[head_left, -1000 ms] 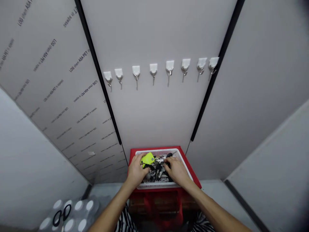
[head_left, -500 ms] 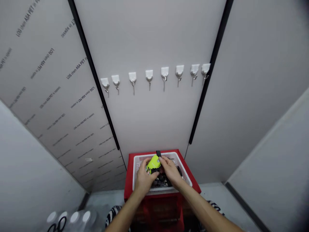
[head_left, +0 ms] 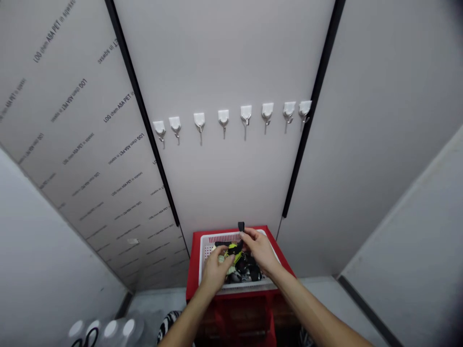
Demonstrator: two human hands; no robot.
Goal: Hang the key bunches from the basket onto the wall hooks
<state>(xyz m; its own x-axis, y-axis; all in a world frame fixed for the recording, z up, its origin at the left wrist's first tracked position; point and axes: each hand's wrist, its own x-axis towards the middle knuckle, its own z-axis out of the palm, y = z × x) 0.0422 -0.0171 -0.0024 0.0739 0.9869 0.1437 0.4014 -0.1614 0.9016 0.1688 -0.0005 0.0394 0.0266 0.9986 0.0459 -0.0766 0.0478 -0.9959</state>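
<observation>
A white plastic basket point(head_left: 201, 262) holds a jumble of small items, several of them dark and shiny. Over it, my right hand point(head_left: 261, 249) pinches a black strap point(head_left: 241, 226), whose end sticks up past the fingertips. The strap runs down to a small neon-yellow item point(head_left: 237, 254) that looks like a pouch; its exact kind is unclear. My left hand point(head_left: 215, 271) curls its thumb and fingers on the left side of that yellow item, which is partly hidden by the strap and fingers. Pale greenish pieces point(head_left: 221, 259) show beside the left fingers.
Under the basket is a red box-like stand point(head_left: 194, 260) against the wall. A row of white adhesive hooks point(head_left: 223, 116) spans the wall panel point(head_left: 224, 183) above. At lower left are white-lidded clear containers point(head_left: 110, 329) and black-handled scissors point(head_left: 88, 337).
The yellow item has turned and dropped lower between my hands, with its black strap now across it. My right hand has shifted slightly right and up along the strap.
</observation>
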